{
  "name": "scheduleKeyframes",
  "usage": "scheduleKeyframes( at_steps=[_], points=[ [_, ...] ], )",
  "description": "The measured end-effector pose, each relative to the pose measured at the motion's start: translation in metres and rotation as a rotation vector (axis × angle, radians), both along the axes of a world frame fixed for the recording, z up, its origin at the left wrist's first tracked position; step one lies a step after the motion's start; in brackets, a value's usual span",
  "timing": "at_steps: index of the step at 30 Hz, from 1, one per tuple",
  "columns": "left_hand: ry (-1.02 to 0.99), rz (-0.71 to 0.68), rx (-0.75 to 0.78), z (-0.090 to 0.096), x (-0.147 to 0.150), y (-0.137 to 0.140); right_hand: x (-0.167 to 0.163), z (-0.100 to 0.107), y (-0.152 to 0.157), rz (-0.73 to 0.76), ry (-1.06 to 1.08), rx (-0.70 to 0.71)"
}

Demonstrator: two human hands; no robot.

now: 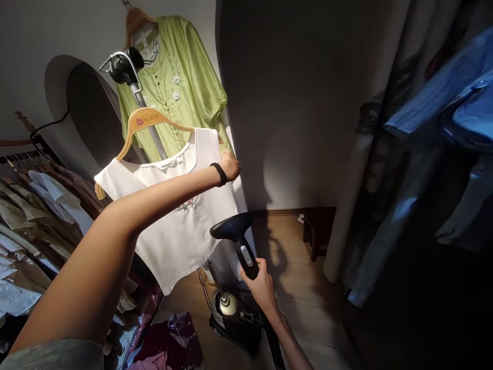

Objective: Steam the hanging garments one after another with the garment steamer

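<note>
A white sleeveless top [173,241] with a small embroidered motif hangs on a wooden hanger [148,117] from the steamer's pole. My left hand [230,165], a black band on its wrist, reaches across the front. Its fingers are closed at the armhole edge of the top, partly hidden from me. In my right hand [262,288] is the handle of a black garment steamer head [233,228]. The steamer head is held near the top's lower right side, face upward. Below stands the steamer base [234,321], its hose [274,349] running beside my right forearm.
Behind the top hangs a green embroidered blouse [179,77]. A rack of clothes [42,205] fills the left side, with folded garments and bags [169,341] beneath. Blue garments [435,103] hang at right near a curtain [354,205]. A dark wooden stool [318,231] stands by the wall.
</note>
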State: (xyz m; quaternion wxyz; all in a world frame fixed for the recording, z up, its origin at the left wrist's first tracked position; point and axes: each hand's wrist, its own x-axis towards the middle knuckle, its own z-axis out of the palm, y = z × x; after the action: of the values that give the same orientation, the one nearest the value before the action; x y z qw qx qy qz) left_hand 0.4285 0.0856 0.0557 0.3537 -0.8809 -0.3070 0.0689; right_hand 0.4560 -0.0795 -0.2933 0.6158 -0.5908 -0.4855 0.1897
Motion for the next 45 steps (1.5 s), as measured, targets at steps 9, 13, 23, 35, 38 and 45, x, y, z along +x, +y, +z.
scheduleKeyframes(
  at_steps=[9, 13, 23, 35, 38, 45],
  points=[
    [-0.053, 0.050, -0.126, 0.004, -0.040, 0.012, 0.018, 0.029, 0.024, 0.114, -0.013, 0.063],
    [0.023, 0.097, -0.144, 0.011, -0.043, -0.006, -0.004, 0.033, 0.042, 0.219, -0.036, 0.066],
    [-0.007, 0.158, -0.022, 0.008, -0.038, -0.046, -0.016, -0.028, 0.032, 0.158, 0.017, -0.046],
    [0.046, 0.209, -0.041, 0.017, -0.022, -0.081, -0.024, -0.017, 0.046, 0.166, 0.041, -0.087],
    [0.057, 0.186, -0.031, 0.020, -0.020, -0.089, -0.032, -0.049, 0.046, 0.119, 0.078, -0.160],
    [0.054, 0.157, 0.005, 0.015, -0.018, -0.081, -0.020, -0.083, 0.024, -0.021, 0.070, -0.141]
  ],
)
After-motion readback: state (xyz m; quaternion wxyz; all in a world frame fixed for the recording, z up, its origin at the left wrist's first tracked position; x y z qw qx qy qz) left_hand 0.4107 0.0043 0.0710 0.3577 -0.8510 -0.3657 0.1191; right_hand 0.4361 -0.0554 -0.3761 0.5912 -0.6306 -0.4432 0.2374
